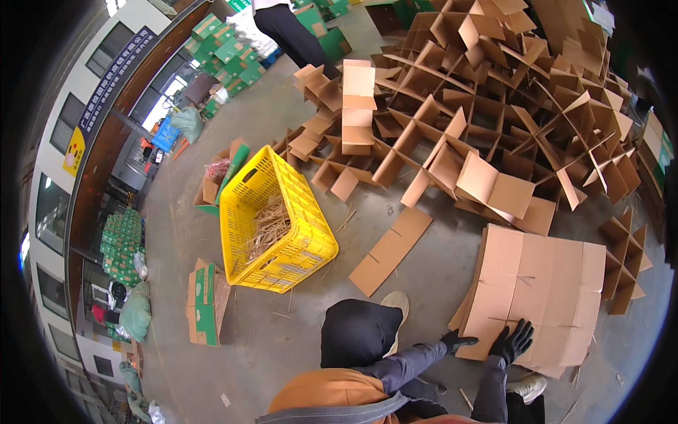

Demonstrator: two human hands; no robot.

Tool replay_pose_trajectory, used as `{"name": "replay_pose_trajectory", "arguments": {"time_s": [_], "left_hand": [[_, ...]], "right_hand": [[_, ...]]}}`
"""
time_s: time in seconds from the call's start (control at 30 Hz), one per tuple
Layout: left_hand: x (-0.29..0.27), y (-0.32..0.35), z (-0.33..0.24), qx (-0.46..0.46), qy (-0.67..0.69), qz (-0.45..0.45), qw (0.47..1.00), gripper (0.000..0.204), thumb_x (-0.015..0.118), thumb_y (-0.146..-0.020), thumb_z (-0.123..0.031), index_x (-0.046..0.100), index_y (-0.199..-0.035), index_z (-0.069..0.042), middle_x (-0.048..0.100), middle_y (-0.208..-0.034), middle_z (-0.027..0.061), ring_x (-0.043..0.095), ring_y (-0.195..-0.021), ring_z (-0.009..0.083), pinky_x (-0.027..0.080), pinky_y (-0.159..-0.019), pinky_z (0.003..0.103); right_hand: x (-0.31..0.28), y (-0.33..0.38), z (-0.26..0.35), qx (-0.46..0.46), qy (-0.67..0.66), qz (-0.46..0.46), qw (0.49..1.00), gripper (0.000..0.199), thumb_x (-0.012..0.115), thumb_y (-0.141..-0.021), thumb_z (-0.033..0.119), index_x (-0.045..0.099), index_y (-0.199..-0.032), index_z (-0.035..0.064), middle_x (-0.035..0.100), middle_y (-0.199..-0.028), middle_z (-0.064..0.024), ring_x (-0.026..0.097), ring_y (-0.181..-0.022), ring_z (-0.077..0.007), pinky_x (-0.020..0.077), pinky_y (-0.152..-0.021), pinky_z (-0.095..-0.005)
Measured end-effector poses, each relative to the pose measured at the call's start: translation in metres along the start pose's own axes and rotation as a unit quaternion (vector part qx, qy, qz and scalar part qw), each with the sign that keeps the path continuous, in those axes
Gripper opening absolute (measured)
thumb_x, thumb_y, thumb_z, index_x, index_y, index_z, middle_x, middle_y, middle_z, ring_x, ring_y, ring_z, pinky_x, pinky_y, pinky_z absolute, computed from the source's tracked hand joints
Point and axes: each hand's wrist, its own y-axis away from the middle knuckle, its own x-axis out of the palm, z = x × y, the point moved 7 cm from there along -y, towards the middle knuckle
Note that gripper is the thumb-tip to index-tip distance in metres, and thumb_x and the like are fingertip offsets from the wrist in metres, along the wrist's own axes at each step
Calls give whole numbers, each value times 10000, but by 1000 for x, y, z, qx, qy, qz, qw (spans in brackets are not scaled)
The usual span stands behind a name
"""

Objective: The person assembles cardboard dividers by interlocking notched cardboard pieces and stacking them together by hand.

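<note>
A stack of flat slotted cardboard sheets (551, 272) lies on the floor at the lower right. My right hand (512, 343), in a black glove, rests on its near part with the fingers spread. My left hand (459, 342), also gloved in black, is at the stack's near left corner with its fingers stretched toward the right. Neither hand has closed on a sheet. A single slotted cardboard strip (392, 251) lies on the floor to the left of the stack.
A large heap of assembled cardboard dividers (487, 113) fills the far right. A yellow plastic crate (304, 240) holding thin cardboard scraps (268, 225) stands left of centre. Folded green-and-brown cardboard (205, 304) lies beside it. A person (293, 35) stands near stacked green cartons (226, 53).
</note>
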Motion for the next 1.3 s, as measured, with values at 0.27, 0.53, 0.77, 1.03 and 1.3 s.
{"name": "replay_pose_trajectory", "arguments": {"time_s": [0.27,0.53,0.77,1.03,1.3], "left_hand": [[0,-2,-26,-37,-184,-28,982,1199,707,-514,-688,298,-1320,100,429,-1306,267,456,-1195,337,375,-983,369],[14,13,-88,-29,-276,-18,961,907,744,-582,-595,455,-1122,74,606,-1044,246,593,-994,360,472,-839,386],[-15,-146,-269,125,-210,-160,956,859,808,-604,-457,438,-1187,55,593,-1069,163,591,-937,246,483,-823,356],[-33,-216,-287,144,-45,-56,987,473,762,-631,-167,601,-1024,40,641,-966,110,609,-851,212,483,-762,321],[-27,-149,-291,198,45,-52,978,610,702,-699,-100,446,-1239,21,554,-1162,157,568,-1013,242,474,-845,326]], "right_hand": [[20,-17,-18,-5,-52,-7,999,490,525,-857,330,449,-1288,110,431,-1336,-127,376,-1242,-324,279,-1023,-470],[12,-36,-16,-26,-73,-41,996,555,671,-733,367,517,-1213,135,468,-1253,-135,404,-1178,-314,294,-980,-476],[22,-81,-41,128,-115,92,981,444,668,-739,410,551,-1075,144,487,-1127,-104,427,-1095,-316,299,-938,-502],[54,-169,30,-7,-101,101,990,445,432,-906,368,390,-1342,291,265,-1463,-82,180,-1371,-264,39,-1085,-541],[44,-177,32,8,-80,51,995,444,502,-877,342,434,-1313,290,330,-1421,-72,269,-1332,-269,82,-1063,-578]]}}
